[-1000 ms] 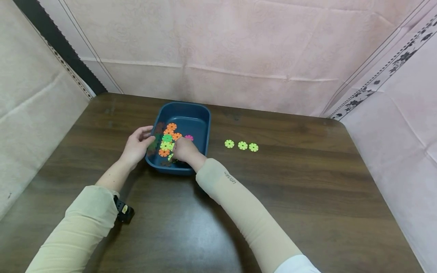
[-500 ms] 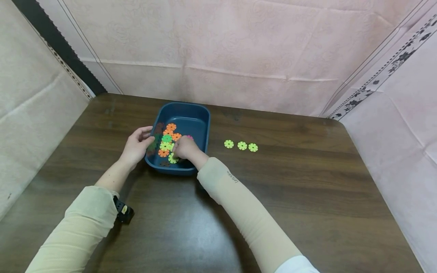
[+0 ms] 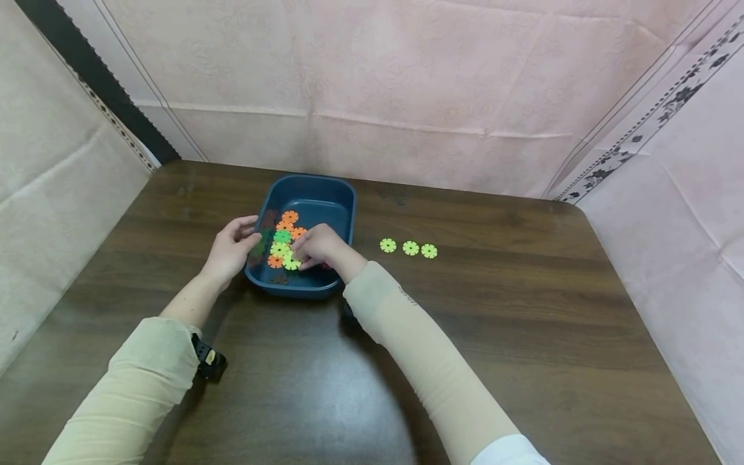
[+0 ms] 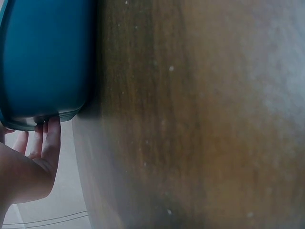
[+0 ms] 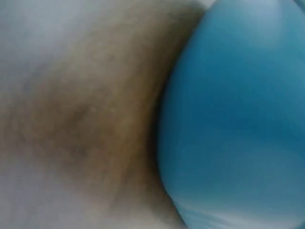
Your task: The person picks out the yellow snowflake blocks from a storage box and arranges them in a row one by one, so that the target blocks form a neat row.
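Observation:
My left hand (image 3: 228,250) rests at the left side of a blue plastic tray (image 3: 343,194); in the left wrist view its fingers (image 4: 51,143) lie fairly straight against the tray's outer wall. Inside the tray, my right hand (image 3: 322,247) reaches over a group of flower-shaped plastic discs. Its thumb and forefinger are spread apart at the edge of a yellow-green disc (image 3: 291,262). Beside that are another yellow-green disc (image 3: 279,249), a green disc (image 3: 282,236) and several orange discs (image 3: 276,261). The right wrist view shows only the tray's blurred outer wall (image 5: 228,119).
Three yellow-green discs (image 3: 411,248) lie in a row on the brown wooden table (image 3: 523,310), to the right of the tray. Pale cloth (image 3: 395,84) hangs behind the table and along both sides. A black wrist camera (image 3: 212,365) sits on my left forearm.
My right hand has shifted slightly right and its fingers have spread, with more of the yellow-green disc showing. That disc has slid slightly toward the far side. My left hand stays at the tray.

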A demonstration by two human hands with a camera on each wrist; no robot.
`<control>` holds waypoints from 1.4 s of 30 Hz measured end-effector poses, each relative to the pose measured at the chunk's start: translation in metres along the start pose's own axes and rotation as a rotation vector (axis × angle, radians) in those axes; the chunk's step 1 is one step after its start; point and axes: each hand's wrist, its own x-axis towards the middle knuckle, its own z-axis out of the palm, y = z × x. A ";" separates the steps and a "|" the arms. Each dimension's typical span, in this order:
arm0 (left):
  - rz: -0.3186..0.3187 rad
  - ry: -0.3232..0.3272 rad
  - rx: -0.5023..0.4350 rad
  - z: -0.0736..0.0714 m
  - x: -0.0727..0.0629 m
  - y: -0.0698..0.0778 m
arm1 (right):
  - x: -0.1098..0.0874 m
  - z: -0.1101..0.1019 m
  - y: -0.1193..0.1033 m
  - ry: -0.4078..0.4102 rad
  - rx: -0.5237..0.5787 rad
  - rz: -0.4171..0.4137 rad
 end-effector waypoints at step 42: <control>0.003 -0.016 -0.017 0.000 0.000 0.000 | -0.049 -0.199 0.059 0.090 0.283 -0.033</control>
